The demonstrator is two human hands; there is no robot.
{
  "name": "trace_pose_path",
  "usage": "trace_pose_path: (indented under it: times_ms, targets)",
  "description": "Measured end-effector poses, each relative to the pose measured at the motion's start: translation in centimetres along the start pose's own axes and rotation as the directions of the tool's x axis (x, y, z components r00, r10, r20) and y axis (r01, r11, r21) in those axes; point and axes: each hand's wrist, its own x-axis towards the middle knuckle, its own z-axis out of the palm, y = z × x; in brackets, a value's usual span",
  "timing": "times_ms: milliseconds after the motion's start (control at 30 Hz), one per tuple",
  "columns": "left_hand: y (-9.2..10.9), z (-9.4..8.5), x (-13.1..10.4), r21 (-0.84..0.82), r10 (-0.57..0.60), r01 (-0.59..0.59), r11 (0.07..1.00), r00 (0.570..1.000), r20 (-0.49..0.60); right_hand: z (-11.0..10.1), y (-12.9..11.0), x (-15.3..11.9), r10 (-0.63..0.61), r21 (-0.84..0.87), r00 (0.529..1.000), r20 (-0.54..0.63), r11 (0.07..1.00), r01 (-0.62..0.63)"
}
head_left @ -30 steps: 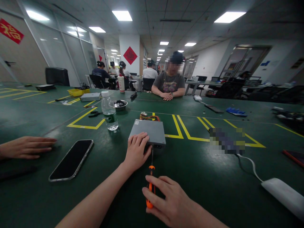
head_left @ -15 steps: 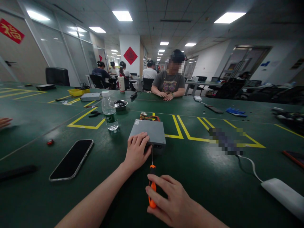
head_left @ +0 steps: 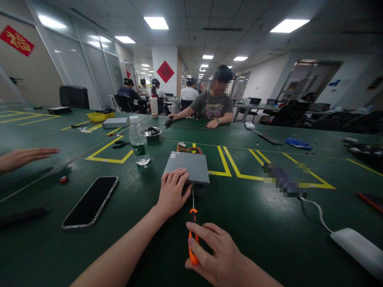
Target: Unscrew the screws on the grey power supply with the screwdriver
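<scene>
A grey metal box [head_left: 194, 165] with a bundle of coloured wires [head_left: 189, 149] at its far side lies on the green table. My left hand [head_left: 173, 190] rests on its near left corner, fingers on the top and thumb at the near side, gripping it. An orange and black screwdriver [head_left: 193, 249] is held by the handle between the thumb and fingers of my right hand [head_left: 211, 249]. Its shaft points away from me, and the tip meets the near face of the box; the exact contact point is too small to make out.
A water bottle [head_left: 139, 143] and a metal bowl [head_left: 152, 133] stand beyond the box to the left. Nearer are a phone [head_left: 90, 202] and another person's hand [head_left: 28, 158]. A white device [head_left: 357, 249] with a cable lies right. A person [head_left: 213, 105] sits opposite.
The person opposite has reached out to a black object on the table. The other person's hand at the left has come further into view. My hands have hardly moved.
</scene>
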Motion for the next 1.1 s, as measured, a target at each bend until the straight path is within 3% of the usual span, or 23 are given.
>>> trace_pose_path:
  times_ms: [233,367,500,567,667,767,833,933,1033,1100]
  targets:
    - [0.02,0.06,-0.02,-0.008,-0.005,0.005,1.000,1.000,0.000,0.26,-0.32,0.06,0.048,0.012,0.993,0.109,0.999,-0.050]
    - [0.02,0.03,0.01,-0.005,-0.005,0.004,1.000,1.000,-0.011,0.22,-0.24,-0.01,0.013,0.002,0.999,0.036,1.000,-0.013]
    - [0.04,0.05,-0.02,-0.004,-0.005,0.005,1.000,1.000,-0.016,-0.04,-0.15,-0.13,0.072,0.039,0.997,0.000,0.997,-0.072]
    - [0.06,0.07,-0.03,-0.006,-0.008,0.008,1.000,1.000,-0.014,-0.16,-0.17,0.00,0.104,0.041,0.993,0.057,0.993,-0.106]
    - [0.06,0.07,-0.01,-0.012,-0.009,0.009,1.000,1.000,-0.009,-0.12,-0.15,0.20,0.060,0.002,0.993,0.106,0.998,-0.061]
    - [0.03,0.06,0.00,-0.013,-0.007,0.007,1.000,1.000,-0.009,0.19,-0.04,0.03,0.015,-0.018,1.000,0.026,1.000,-0.015]
    - [0.02,0.08,-0.01,-0.010,-0.005,0.005,1.000,1.000,-0.014,0.35,-0.02,-0.19,0.053,0.002,0.999,-0.009,0.999,-0.053]
    - [0.06,0.09,-0.03,-0.012,-0.006,0.006,1.000,1.000,-0.024,0.34,-0.16,-0.30,0.112,0.040,0.992,0.058,0.993,-0.115]
    - [0.13,0.01,-0.02,-0.014,-0.013,0.012,1.000,1.000,-0.026,0.33,-0.33,-0.21,0.090,0.015,0.983,0.161,0.996,-0.093]
    - [0.15,-0.09,0.01,-0.012,-0.011,0.011,1.000,1.000,-0.026,0.47,-0.31,-0.26,0.071,-0.002,0.986,0.151,0.997,-0.072]
